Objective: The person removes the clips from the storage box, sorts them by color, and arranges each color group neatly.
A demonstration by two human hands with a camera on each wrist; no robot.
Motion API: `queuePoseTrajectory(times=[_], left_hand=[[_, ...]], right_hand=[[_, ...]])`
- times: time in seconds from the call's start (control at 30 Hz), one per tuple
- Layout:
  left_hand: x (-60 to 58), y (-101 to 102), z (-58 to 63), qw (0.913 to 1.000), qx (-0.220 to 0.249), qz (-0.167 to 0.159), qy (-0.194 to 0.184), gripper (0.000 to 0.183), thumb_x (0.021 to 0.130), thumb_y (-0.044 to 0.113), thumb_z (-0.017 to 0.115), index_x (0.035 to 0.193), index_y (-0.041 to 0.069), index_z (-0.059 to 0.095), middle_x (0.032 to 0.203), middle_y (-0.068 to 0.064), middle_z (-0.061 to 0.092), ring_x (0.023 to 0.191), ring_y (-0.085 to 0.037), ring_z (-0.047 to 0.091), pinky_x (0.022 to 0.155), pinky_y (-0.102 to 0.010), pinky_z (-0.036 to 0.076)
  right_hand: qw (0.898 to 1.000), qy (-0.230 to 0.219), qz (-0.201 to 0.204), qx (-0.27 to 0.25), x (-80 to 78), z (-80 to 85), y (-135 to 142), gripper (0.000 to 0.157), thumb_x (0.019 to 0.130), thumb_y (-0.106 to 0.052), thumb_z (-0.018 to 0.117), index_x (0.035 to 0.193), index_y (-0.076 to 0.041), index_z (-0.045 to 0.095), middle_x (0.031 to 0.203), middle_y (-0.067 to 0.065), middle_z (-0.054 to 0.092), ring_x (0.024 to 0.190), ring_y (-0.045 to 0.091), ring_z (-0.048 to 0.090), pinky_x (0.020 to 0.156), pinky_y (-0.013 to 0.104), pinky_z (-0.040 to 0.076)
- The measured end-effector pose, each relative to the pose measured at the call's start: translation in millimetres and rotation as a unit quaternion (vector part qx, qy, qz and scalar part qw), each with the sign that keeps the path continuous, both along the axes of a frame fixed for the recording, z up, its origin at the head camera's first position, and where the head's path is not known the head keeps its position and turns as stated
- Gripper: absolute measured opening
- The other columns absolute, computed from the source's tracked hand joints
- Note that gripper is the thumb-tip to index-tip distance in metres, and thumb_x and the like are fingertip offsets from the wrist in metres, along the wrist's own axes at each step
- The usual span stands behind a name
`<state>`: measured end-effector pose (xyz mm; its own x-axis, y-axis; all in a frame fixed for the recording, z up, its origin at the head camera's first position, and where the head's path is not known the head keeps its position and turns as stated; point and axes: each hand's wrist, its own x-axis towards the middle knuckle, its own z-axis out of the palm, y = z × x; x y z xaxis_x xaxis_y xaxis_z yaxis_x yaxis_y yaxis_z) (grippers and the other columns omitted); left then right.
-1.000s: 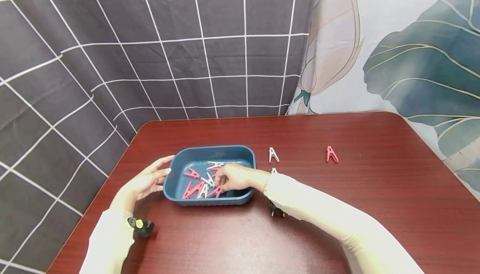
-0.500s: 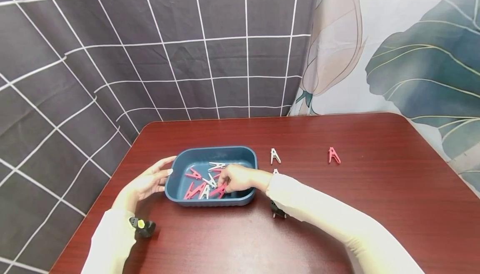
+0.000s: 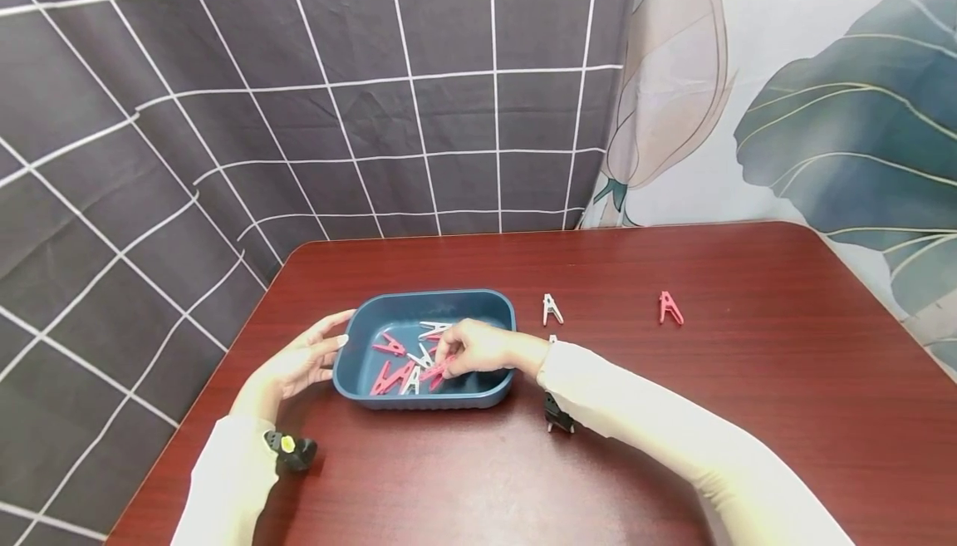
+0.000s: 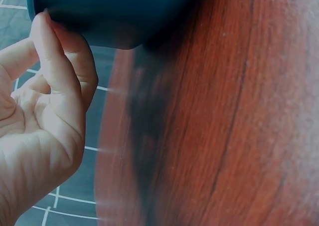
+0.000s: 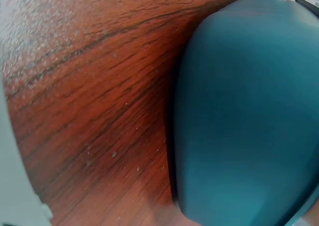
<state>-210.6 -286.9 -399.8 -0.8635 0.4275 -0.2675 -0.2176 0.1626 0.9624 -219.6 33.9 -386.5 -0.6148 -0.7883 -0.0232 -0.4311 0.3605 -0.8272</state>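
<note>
A blue plastic bin [image 3: 456, 402] stands on the table with several pink and white clothespins in it. My right hand [image 3: 482, 346] reaches over its right rim and pinches a pink clothespin [image 3: 435, 375] between thumb and fingers, just above the others. White clothespins [image 3: 412, 380] lie beside pink ones [image 3: 390, 345] on the bin floor. At the bin's left end my left hand [image 3: 299, 361] rests with extended fingers against the wall. In the left wrist view, a fingertip of this hand [image 4: 50, 96] is right at the rim. The bin's outer wall [image 5: 244, 116] hides most of my right hand in the right wrist view.
On the red-brown wooden table [image 3: 598, 446], a white clothespin [image 3: 552, 309] lies right of the bin and a pink clothespin [image 3: 669, 307] farther right. Another white tip [image 3: 552, 338] shows behind my right sleeve. A grey grid-patterned cloth [image 3: 449, 114] hangs behind.
My right hand has risen slightly, and the pink clothespin in its fingers has tilted up from the pile. My left hand stays at the bin's left end.
</note>
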Motion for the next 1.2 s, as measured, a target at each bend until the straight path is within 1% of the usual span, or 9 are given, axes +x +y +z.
queuePoseTrajectory(times=[0.2, 0.4, 0.53, 0.6, 0.67, 0.8, 0.93, 1.03, 1.2], left_hand=[[-1.9, 2, 5.0, 0.9999, -0.01, -0.001, 0.004, 0.052, 0.101, 0.014, 0.043, 0.148, 0.02, 0.023, 0.111, 0.006, 0.063, 0.097, -0.014, 0.066, 0.08, -0.032, 0.055], [-3.5, 6, 4.8, 0.9999, -0.014, -0.002, -0.004, 0.052, 0.101, 0.013, 0.044, 0.149, 0.02, 0.023, 0.111, 0.006, 0.064, 0.097, -0.014, 0.066, 0.08, -0.033, 0.055], [-2.3, 6, 5.1, 0.9997, -0.026, 0.002, -0.002, 0.054, 0.101, 0.015, 0.044, 0.149, 0.019, 0.022, 0.112, 0.006, 0.064, 0.097, -0.014, 0.066, 0.081, -0.033, 0.054], [-1.1, 6, 5.2, 0.9996, -0.028, 0.002, -0.002, 0.055, 0.101, 0.015, 0.045, 0.15, 0.018, 0.021, 0.112, 0.006, 0.064, 0.097, -0.014, 0.066, 0.081, -0.033, 0.054], [0.5, 5, 5.1, 0.9996, -0.029, 0.003, -0.001, 0.055, 0.101, 0.015, 0.045, 0.15, 0.018, 0.021, 0.112, 0.005, 0.063, 0.096, -0.014, 0.066, 0.081, -0.033, 0.054], [3.7, 3, 4.3, 0.9991, -0.041, 0.009, 0.005, 0.054, 0.101, 0.017, 0.046, 0.149, 0.019, 0.023, 0.118, 0.002, 0.06, 0.097, -0.016, 0.066, 0.083, -0.034, 0.054], [5.0, 3, 3.6, 0.9991, -0.041, 0.007, 0.006, 0.054, 0.101, 0.017, 0.046, 0.149, 0.018, 0.021, 0.118, 0.002, 0.06, 0.098, -0.016, 0.066, 0.082, -0.034, 0.054], [5.2, 3, 4.5, 0.9996, -0.029, 0.002, 0.001, 0.055, 0.101, 0.015, 0.045, 0.15, 0.017, 0.02, 0.111, 0.006, 0.063, 0.096, -0.014, 0.066, 0.08, -0.032, 0.055], [5.3, 4, 7.0, 0.9994, -0.033, 0.005, 0.001, 0.056, 0.101, 0.016, 0.046, 0.15, 0.016, 0.019, 0.11, 0.006, 0.064, 0.096, -0.014, 0.067, 0.081, -0.033, 0.054]], right_hand=[[1.0, -0.01, 0.0, -0.027, -1.3, 0.5, 3, 0.013, 0.08, -0.003, 0.068, 0.093, 0.002, 0.067, 0.08, 0.004, 0.066, 0.068, -0.001, 0.053, 0.067, 0.016, 0.046], [0.996, -0.055, -0.001, -0.069, 0.1, -1.6, 6, 0.015, 0.083, -0.002, 0.066, 0.097, 0.005, 0.066, 0.078, 0.008, 0.068, 0.067, 0.008, 0.059, 0.065, 0.021, 0.051], [0.992, -0.063, -0.004, -0.111, 1.9, -2.1, 6, 0.015, 0.086, 0.0, 0.062, 0.098, 0.008, 0.063, 0.084, 0.021, 0.067, 0.071, 0.023, 0.065, 0.067, 0.03, 0.055], [0.989, -0.064, -0.01, -0.131, 2.5, -1.8, 6, 0.015, 0.086, 0.002, 0.059, 0.099, 0.01, 0.061, 0.091, 0.028, 0.066, 0.074, 0.027, 0.067, 0.069, 0.034, 0.057], [0.986, -0.07, -0.023, -0.152, 3.9, -0.6, 6, 0.017, 0.087, 0.003, 0.057, 0.101, 0.013, 0.058, 0.095, 0.032, 0.064, 0.075, 0.031, 0.068, 0.07, 0.038, 0.058], [0.975, -0.092, -0.059, -0.193, 5.3, 1.5, 6, 0.024, 0.086, 0.005, 0.057, 0.107, 0.016, 0.051, 0.091, 0.03, 0.064, 0.071, 0.027, 0.068, 0.068, 0.042, 0.057], [0.966, -0.115, -0.077, -0.22, 6.1, 4.1, 10, 0.03, 0.086, 0.007, 0.057, 0.111, 0.018, 0.045, 0.087, 0.026, 0.063, 0.068, 0.018, 0.069, 0.07, 0.053, 0.055], [0.961, -0.127, -0.076, -0.232, 8.0, 7.6, 16, 0.032, 0.086, 0.007, 0.057, 0.112, 0.018, 0.042, 0.088, 0.031, 0.06, 0.069, 0.02, 0.07, 0.072, 0.059, 0.051], [0.956, -0.14, -0.078, -0.247, 12.6, 12.6, 26, 0.031, 0.087, 0.008, 0.055, 0.114, 0.015, 0.042, 0.097, 0.044, 0.053, 0.069, 0.019, 0.07, 0.073, 0.06, 0.051]])
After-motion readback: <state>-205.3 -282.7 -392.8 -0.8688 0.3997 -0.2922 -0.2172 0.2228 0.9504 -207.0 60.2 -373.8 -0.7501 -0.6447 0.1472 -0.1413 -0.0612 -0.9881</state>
